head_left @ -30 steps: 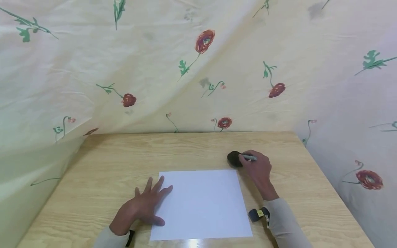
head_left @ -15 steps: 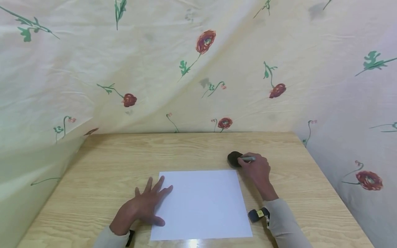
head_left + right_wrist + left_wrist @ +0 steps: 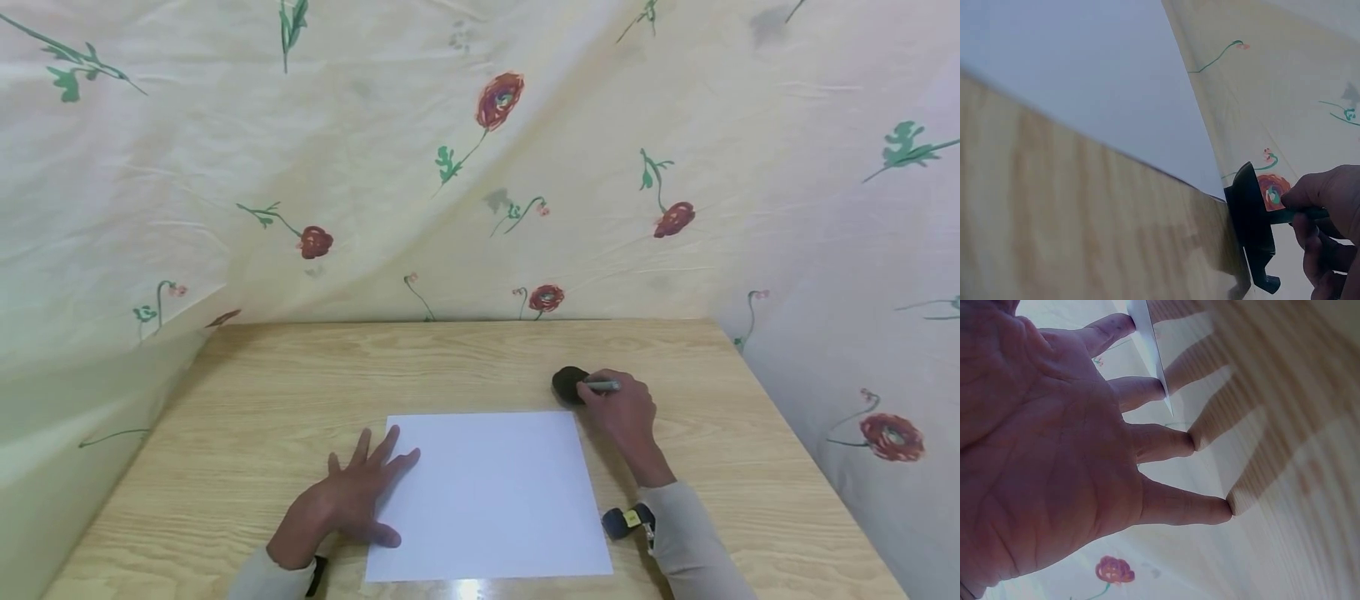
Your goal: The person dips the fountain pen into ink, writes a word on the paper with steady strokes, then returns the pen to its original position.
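My left hand (image 3: 352, 496) lies with spread fingers over the left edge of a white sheet of paper (image 3: 487, 500). In the left wrist view, fingertips (image 3: 1213, 512) touch the wooden surface and the sheet's edge. Beyond the sheet's far right corner, my right hand (image 3: 621, 408) pinches a slim grey-green pen-like stick (image 3: 602, 386) between thumb and fingers. The stick's near end meets a black rounded object (image 3: 567, 385). From the right wrist, that black object (image 3: 1252, 219) shows a broad flat side and a small hooked part; its exact kind cannot be told.
A light wooden table (image 3: 315, 367) bears everything. Pale cloth with red flowers (image 3: 420, 167) hangs behind it and at both sides. A dark strap-on device with a yellow label (image 3: 628, 519) sits at the right wrist.
The right hand has dipped slightly, and the stick in it has turned from a slant to nearly level. The left hand, sheet and black object hold their places.
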Tool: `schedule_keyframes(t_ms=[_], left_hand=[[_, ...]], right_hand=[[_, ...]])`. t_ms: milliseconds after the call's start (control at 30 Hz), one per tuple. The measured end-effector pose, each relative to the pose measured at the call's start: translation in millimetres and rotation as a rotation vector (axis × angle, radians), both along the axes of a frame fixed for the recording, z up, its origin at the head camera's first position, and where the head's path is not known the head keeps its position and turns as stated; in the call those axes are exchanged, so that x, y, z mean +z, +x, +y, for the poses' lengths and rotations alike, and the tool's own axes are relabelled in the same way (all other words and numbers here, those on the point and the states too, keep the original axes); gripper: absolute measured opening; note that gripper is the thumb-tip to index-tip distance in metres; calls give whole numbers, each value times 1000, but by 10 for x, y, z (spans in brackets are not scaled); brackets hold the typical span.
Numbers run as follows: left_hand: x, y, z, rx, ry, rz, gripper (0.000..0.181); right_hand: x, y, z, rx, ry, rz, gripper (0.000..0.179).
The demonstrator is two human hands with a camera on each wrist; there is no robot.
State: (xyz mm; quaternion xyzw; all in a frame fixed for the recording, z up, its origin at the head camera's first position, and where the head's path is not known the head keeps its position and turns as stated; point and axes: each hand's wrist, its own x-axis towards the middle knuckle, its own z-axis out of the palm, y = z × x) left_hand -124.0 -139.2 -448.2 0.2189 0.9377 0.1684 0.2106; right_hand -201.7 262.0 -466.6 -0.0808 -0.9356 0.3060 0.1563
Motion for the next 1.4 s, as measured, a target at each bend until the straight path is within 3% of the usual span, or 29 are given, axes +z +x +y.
schedule_keyframes(t_ms=[367, 633, 933, 1133, 1400], left_hand=[[-6, -14, 2, -3, -14, 3, 110], [4, -23, -24, 3, -6, -4, 110], [28, -21, -40, -30, -1, 11, 107], [37, -24, -29, -32, -13, 14, 107], [28, -51, -24, -33, -35, 23, 107]], right_hand=[[8, -6, -18, 32, -165, 261, 10], [43, -39, -128, 90, -248, 377, 8], [191, 68, -518, 265, -305, 426, 4], [203, 117, -888, 405, -305, 465, 8], [162, 169, -1353, 531, -289, 374, 6]])
